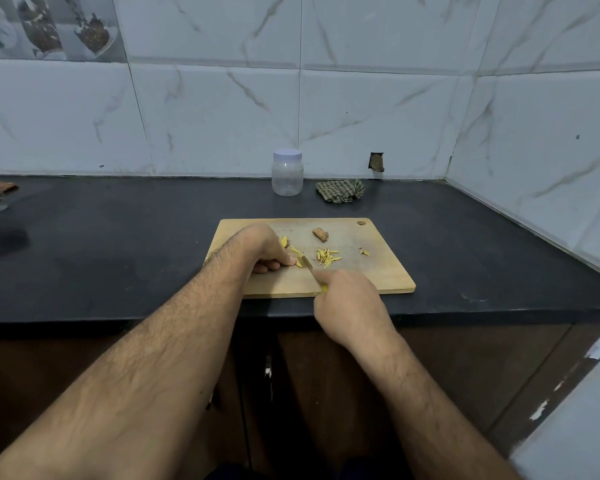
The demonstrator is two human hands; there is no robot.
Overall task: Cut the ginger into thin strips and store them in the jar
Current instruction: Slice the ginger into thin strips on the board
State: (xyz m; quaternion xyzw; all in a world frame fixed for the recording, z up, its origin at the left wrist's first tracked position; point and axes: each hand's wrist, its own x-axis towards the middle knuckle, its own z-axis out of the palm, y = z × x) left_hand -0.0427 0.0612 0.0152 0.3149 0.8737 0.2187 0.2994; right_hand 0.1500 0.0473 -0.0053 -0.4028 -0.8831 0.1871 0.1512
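while strips point(328, 256) lie on board point(368, 271), jar point(287, 174) stands capped.

I can read no text, label, brand or number anywhere in my view; the jar point(287, 173) beyond my fingers carries no legible marking.

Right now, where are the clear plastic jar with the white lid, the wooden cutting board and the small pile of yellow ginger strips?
clear plastic jar point(287, 180): head view, its body.
wooden cutting board point(381, 271): head view, bare right part.
ginger strips point(327, 256): head view, pile's middle.
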